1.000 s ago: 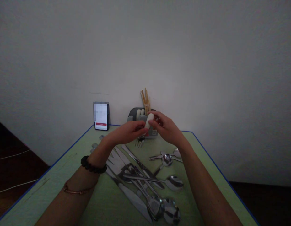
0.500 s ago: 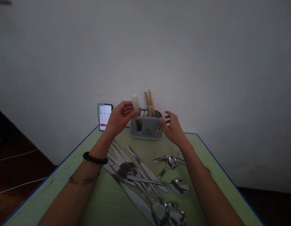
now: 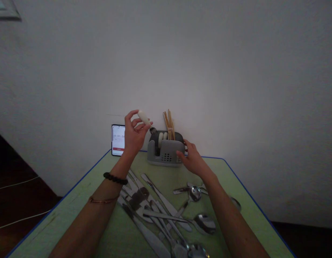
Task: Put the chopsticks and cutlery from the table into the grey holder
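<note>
My left hand (image 3: 135, 134) pinches a small fork by its white handle (image 3: 143, 117). The fork slants, its metal tines (image 3: 153, 131) down to the right, just over the left part of a grey cutlery holder (image 3: 171, 147). Around the holder's right end is my right hand (image 3: 192, 156), thumb on the front and fingers at the side. In the holder stand white handles (image 3: 160, 139) and a bundle of wooden chopsticks (image 3: 169, 125).
A phone showing a timer (image 3: 118, 141) leans on the wall behind my left hand. Table knives (image 3: 152, 233) and several spoons (image 3: 205, 224) lie loose across the green table (image 3: 82, 218), between and under my forearms. The wall (image 3: 208, 71) rises right behind the holder.
The fork has gone from upright in the holder's left part to tilted above it, lifted by my left hand. My right hand has closed in on the holder's right end.
</note>
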Available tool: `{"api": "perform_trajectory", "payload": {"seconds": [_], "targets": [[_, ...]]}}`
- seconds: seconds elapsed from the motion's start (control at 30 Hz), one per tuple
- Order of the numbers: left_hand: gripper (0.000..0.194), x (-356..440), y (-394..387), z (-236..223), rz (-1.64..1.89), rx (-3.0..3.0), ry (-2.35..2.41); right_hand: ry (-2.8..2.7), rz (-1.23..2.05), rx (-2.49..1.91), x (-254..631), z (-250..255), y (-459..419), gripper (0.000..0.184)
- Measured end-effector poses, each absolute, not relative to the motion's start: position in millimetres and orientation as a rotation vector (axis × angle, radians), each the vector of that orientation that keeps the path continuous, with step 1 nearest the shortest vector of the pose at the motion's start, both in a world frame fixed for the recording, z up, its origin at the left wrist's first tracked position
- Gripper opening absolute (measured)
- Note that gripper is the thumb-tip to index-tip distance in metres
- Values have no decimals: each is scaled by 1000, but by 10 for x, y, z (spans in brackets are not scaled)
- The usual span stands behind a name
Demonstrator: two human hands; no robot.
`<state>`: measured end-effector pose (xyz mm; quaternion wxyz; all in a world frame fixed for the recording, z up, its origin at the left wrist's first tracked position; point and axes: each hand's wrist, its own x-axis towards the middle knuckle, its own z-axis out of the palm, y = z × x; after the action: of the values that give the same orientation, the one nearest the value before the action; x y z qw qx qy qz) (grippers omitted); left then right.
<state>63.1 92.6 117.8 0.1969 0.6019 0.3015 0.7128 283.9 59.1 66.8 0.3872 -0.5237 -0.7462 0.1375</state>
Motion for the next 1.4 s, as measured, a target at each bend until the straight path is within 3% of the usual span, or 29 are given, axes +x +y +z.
{"api": "perform_trajectory", "payload": {"seconds": [0.33, 0.5, 0.77, 1.0, 1.2, 1.4], "targets": [[54, 407, 1451, 1012, 1256, 1932, 1159, -1918, 341, -1377, 2828, 707, 552, 59], [51, 375, 1479, 1011, 1101, 2183, 1157, -1926, 350, -1413, 2813, 730, 540, 55], [29, 442, 1513, 1069, 813, 2619, 1431, -1936, 328, -1433, 2804, 724, 511, 56], [37, 394, 1526, 1004, 926, 2695, 1456, -1935, 328, -1433, 2804, 728, 516, 55], [20, 396, 1472, 886, 1204, 2421, 1442, -1936, 298, -1385, 2821, 675, 546, 54], [23, 439, 1061, 777, 1535, 2076, 1462, -1924, 267, -1397, 2830, 652, 586, 53]]}}
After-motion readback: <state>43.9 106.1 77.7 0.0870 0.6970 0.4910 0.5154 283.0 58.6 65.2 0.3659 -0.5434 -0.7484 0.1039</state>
